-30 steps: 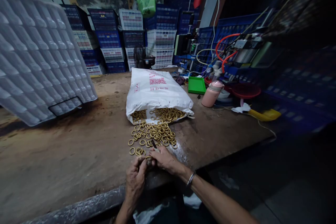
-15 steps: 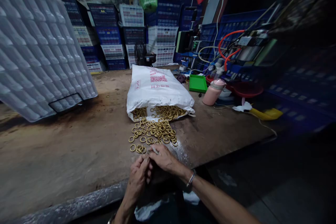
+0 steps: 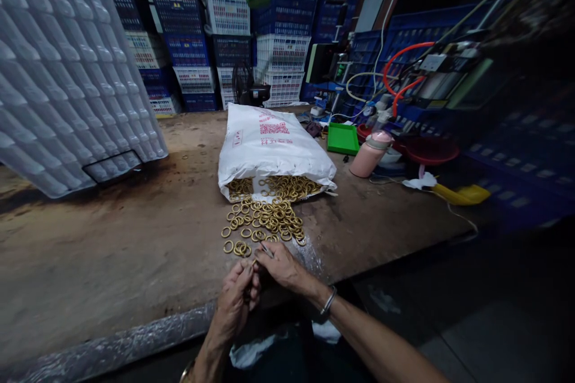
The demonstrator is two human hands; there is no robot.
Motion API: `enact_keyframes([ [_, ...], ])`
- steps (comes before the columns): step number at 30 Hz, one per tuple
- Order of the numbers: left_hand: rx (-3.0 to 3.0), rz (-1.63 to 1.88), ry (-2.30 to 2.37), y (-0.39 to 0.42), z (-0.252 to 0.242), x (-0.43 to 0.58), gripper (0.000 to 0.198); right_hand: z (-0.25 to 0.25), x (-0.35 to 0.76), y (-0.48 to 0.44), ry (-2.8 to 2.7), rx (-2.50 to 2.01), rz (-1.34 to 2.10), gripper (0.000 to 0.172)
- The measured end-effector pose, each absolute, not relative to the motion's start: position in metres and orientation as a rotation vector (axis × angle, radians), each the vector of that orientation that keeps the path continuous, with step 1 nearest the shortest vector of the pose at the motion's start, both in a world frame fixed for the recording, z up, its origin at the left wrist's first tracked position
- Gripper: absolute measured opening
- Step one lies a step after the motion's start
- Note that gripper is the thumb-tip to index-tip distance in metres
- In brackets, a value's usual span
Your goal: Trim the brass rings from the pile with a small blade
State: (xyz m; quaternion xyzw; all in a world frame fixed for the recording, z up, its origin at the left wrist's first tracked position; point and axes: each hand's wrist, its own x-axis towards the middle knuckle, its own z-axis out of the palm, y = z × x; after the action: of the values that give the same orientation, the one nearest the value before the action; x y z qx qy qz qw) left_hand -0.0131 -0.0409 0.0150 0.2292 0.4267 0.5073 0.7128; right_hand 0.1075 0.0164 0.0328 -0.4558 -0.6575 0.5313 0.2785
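My left hand (image 3: 235, 293) pinched what looked like a gold-coloured ring (image 3: 253, 263) before the white sack (image 3: 276, 145); my right hand (image 3: 284, 266) gripped a slim tool (image 3: 266, 249). Loose rings (image 3: 279, 214) lay at the sack's mouth, probably for easy reach.

- Between the hands, the golden ring (image 3: 254, 262) now shows as a thin sliver.
- The slim tool (image 3: 268, 250) in the right hand (image 3: 281, 266) projects less than a second ago.
- A band (image 3: 185, 371) appears on the left wrist.
- The white sack (image 3: 274, 146) sits higher in view.
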Motion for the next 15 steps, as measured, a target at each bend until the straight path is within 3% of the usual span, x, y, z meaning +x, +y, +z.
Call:
enact_keyframes([
  [6,0.5,1.137,0.944,-0.042,0.017,-0.013,0.026,0.034,0.108,0.017,-1.731,-1.263,1.422,0.02],
  [9,0.498,1.153,0.964,-0.041,0.015,-0.012,0.028,0.029,0.111,0.015,-1.886,-1.325,1.191,0.015],
  [15,0.504,1.178,0.998,-0.039,0.006,-0.013,0.029,0.028,0.119,0.006,-2.334,-1.306,0.847,0.025],
])
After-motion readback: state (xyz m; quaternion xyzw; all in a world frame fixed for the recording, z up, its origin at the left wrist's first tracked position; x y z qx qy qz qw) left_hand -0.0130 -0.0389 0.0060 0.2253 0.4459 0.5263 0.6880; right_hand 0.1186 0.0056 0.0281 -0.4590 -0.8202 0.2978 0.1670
